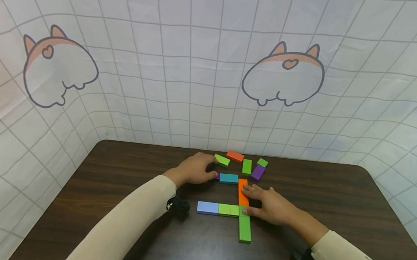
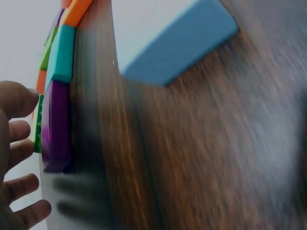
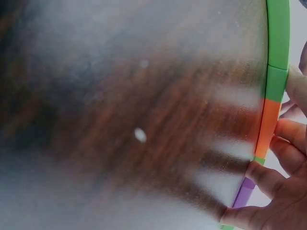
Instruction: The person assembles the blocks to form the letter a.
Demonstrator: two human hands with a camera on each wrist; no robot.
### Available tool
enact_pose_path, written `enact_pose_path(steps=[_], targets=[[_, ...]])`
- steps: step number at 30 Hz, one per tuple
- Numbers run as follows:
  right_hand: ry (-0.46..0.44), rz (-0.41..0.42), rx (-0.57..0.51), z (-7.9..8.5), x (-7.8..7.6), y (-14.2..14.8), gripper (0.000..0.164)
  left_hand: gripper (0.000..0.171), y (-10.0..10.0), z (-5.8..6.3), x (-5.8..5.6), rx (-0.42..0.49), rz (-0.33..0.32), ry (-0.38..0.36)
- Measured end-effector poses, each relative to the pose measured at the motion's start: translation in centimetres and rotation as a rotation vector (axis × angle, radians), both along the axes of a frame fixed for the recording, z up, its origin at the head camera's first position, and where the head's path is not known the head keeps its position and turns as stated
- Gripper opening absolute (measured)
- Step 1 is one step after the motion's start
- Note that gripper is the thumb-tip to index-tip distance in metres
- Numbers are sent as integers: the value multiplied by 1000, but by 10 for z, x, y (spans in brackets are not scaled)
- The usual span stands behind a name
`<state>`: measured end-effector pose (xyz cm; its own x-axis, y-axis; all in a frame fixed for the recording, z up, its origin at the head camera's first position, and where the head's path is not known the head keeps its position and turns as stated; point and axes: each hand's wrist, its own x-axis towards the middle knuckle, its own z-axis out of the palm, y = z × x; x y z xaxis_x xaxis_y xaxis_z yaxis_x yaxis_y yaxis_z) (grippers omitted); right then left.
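Flat coloured blocks lie on the dark wooden table. My left hand point(image 1: 196, 169) is over the far side, its fingers spread and nothing gripped. Its thumb is by the end of a purple block point(image 2: 57, 127) that adjoins a teal block point(image 1: 228, 179). Its fingertips are near a lime block point(image 1: 222, 160). My right hand point(image 1: 272, 204) rests against the right side of a column, its fingers extended along an orange block point(image 1: 243, 194) and its thumb at a small green block point(image 3: 276, 82). Below that lies a longer green block point(image 1: 244, 229).
A pale blue block point(image 1: 207, 208) and a lime block point(image 1: 228, 210) extend left from the column. Behind are loose blocks: red-orange point(image 1: 235, 156), green point(image 1: 247, 167), purple point(image 1: 258, 172) and small green point(image 1: 262, 162). A white grid-patterned curtain point(image 1: 213, 73) encloses the table point(image 1: 117, 167).
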<state>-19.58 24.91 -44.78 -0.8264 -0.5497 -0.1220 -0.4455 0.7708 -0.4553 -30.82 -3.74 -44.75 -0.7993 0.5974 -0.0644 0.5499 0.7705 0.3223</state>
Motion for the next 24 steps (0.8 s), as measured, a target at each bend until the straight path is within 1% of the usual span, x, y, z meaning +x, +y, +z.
enact_pose_path(steps=[14,24], targets=[[7,2,7,0,-1,-1,74,42,-39,4,7,54,-15,27],[13,12,0,2,0,-1,75,41,-60,2,13,46,-24,34]])
